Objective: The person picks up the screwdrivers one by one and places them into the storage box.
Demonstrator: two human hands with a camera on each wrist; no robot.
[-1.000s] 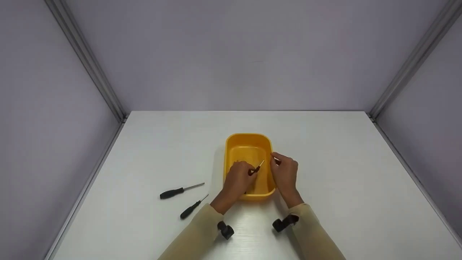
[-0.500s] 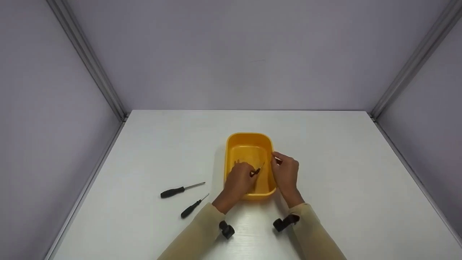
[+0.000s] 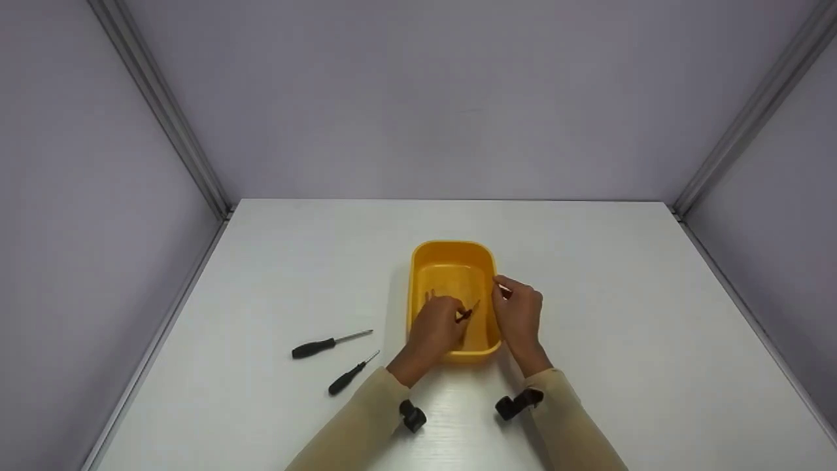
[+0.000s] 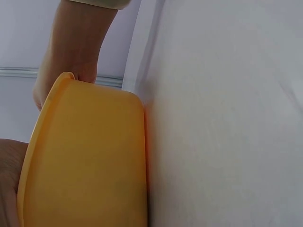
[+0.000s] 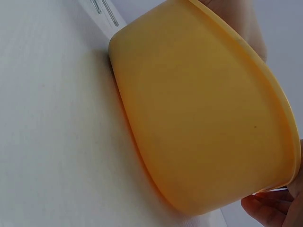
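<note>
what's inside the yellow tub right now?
Inside the yellow tub the left hand holds a small screwdriver, tip pointing toward the right hand at the rim. The far floor looks bare; the near floor is hidden by the left hand.

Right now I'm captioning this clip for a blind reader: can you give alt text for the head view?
A person's left hand holds a small black-handled screwdriver inside a yellow rectangular plastic tub while the right hand holds the tub's right rim. Two black-handled screwdrivers lie on the white table, left.
</note>
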